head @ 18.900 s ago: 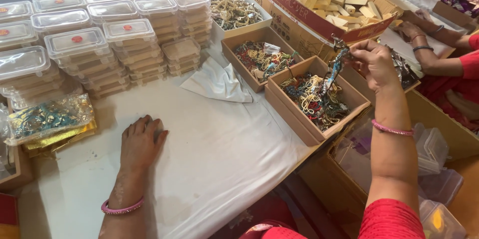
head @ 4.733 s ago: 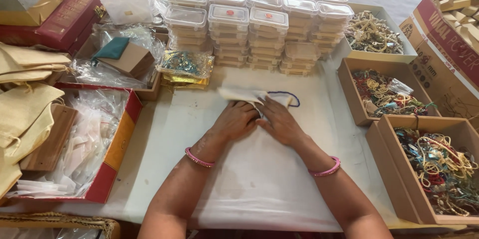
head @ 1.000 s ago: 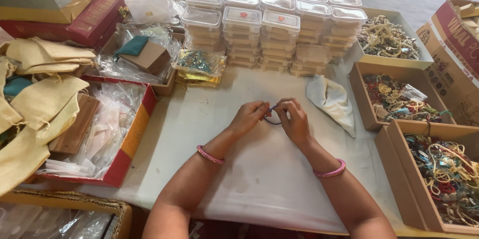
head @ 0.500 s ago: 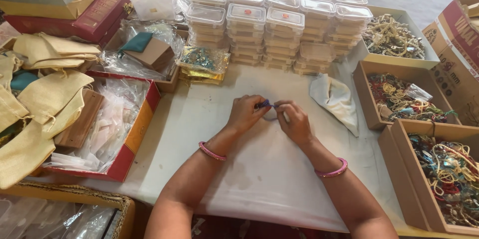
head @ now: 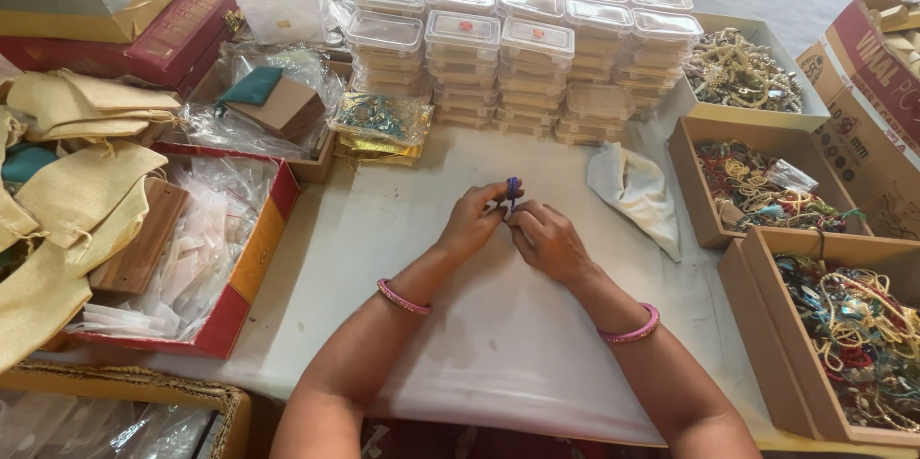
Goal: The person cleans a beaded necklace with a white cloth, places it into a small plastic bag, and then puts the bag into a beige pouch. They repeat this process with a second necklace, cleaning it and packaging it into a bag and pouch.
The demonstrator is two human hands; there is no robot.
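My left hand (head: 473, 219) and my right hand (head: 546, 240) meet over the middle of the white table cover (head: 383, 258). Together they pinch a small blue beaded piece of jewellery (head: 513, 190), held upright between the fingertips. Most of it is hidden by the fingers. Each wrist wears a pink bangle. A crumpled white cloth (head: 637, 195) lies just to the right of my hands.
Stacks of clear plastic boxes (head: 517, 57) line the back. Cardboard boxes of tangled jewellery (head: 767, 186) (head: 862, 334) stand at the right. A red tray of plastic sleeves (head: 192, 248), beige cloth pouches (head: 67, 181) and a wooden box (head: 273, 104) lie at the left.
My hands have drawn closer together and lifted the blue piece upright between the fingertips. Earlier the cloth lay under my hands; it now rests at the right.
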